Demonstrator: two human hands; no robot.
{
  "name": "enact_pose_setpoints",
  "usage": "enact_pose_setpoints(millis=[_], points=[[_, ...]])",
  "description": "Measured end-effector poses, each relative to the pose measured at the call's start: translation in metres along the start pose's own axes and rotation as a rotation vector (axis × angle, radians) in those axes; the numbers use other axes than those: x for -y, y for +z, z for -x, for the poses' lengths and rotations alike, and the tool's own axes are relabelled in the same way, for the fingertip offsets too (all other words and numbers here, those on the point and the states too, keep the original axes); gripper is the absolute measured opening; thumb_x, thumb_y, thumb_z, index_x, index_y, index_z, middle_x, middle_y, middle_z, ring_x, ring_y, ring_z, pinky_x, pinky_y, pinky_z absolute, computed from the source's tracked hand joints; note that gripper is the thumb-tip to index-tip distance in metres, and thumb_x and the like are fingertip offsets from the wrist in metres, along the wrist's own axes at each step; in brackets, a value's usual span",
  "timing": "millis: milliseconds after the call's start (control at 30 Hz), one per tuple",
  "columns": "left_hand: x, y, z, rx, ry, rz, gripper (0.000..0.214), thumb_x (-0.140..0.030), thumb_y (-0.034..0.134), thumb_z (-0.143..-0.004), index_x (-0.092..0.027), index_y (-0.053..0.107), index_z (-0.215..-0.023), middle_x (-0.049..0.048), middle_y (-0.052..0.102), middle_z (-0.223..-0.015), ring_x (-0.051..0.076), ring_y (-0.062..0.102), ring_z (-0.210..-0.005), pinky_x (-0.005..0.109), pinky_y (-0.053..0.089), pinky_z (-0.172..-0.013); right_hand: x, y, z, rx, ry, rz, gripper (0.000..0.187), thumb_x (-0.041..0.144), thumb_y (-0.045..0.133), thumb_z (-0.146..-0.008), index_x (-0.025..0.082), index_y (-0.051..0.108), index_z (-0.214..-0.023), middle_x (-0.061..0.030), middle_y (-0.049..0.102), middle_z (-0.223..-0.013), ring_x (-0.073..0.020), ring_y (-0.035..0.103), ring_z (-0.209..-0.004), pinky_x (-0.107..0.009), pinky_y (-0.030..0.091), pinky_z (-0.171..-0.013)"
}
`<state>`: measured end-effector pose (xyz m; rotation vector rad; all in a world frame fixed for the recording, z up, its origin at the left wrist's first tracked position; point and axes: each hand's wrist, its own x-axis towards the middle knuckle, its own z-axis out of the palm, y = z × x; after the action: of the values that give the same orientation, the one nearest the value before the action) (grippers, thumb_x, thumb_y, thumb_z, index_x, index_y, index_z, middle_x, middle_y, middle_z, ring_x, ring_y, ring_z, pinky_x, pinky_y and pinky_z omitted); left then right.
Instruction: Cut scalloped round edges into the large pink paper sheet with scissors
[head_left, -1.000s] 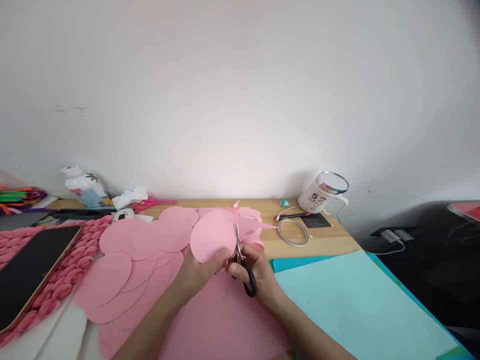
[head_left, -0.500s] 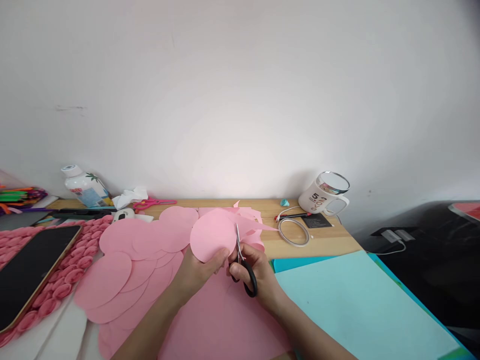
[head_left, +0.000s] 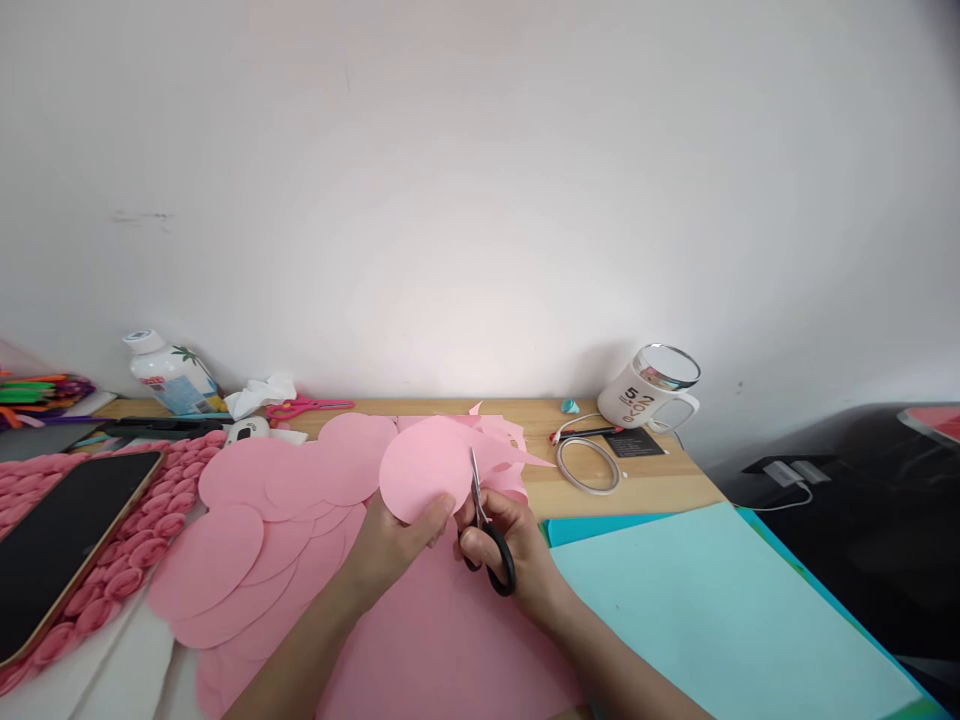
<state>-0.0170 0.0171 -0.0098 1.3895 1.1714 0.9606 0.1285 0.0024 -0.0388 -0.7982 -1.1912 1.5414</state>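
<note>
My left hand pinches a round pink paper disc by its lower edge, thumb on top. In my right hand is a pair of black-handled scissors, fingers through the loops. The blades point up along the disc's right edge, where a pointed strip of pink paper trails to the right. Under both hands lies a large pink sheet. Several cut pink paper circles overlap in a pile to the left of my left hand.
A phone rests on pink braided fabric at left. Behind stand a white bottle and pink scissors. To the right are a white mug, a coiled cable and light blue sheets. Pink scraps lie beyond my hands.
The disc has turned and tilted very slightly in my left hand, and the trailing strip has dipped a little. Both hands stay almost in place.
</note>
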Motion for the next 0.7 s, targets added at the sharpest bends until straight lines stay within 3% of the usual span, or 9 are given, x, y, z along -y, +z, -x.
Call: enact_pose_setpoints(millis=[367,567,700], points=[[0.0051,0.0022,-0.0031,0.033,0.066,0.089,0.034,-0.04,0.045,-0.082,-0.017,0.045,-0.056,-0.0044,0.04,-0.043,0.009,0.036,-0.041,0.025,0.031,-0.044,-0.0029,0.0011,0.0009,-0.016,0.002,-0.007,0.024,0.031,0.069,-0.067,0.018,0.049,-0.067,0.006,0.044,-0.05,-0.0099,0.044,-0.049,-0.023,0.034,-0.048],[0.0031,0.0042,-0.0031,-0.086,-0.022,0.017,0.025,-0.035,0.058,-0.072,-0.017,0.048,-0.057,-0.0044,0.044,-0.046,0.009,0.04,-0.043,0.022,0.032,-0.042,-0.0015,0.0016,-0.0001,-0.012,-0.007,0.013,0.023,0.03,0.07,-0.068,0.018,0.05,-0.068,0.0054,0.046,-0.053,-0.0088,0.041,-0.048,-0.023,0.033,-0.049],[0.0012,0.0048,-0.0022,-0.065,-0.044,0.028,0.021,-0.033,0.058,-0.07,-0.017,0.052,-0.059,-0.0027,0.048,-0.048,0.01,0.042,-0.045,0.023,0.033,-0.042,-0.0014,0.0001,-0.0017,-0.023,-0.033,-0.002,0.024,0.027,0.074,-0.063,0.018,0.053,-0.071,0.0042,0.047,-0.061,-0.0089,0.04,-0.054,-0.023,0.033,-0.054]])
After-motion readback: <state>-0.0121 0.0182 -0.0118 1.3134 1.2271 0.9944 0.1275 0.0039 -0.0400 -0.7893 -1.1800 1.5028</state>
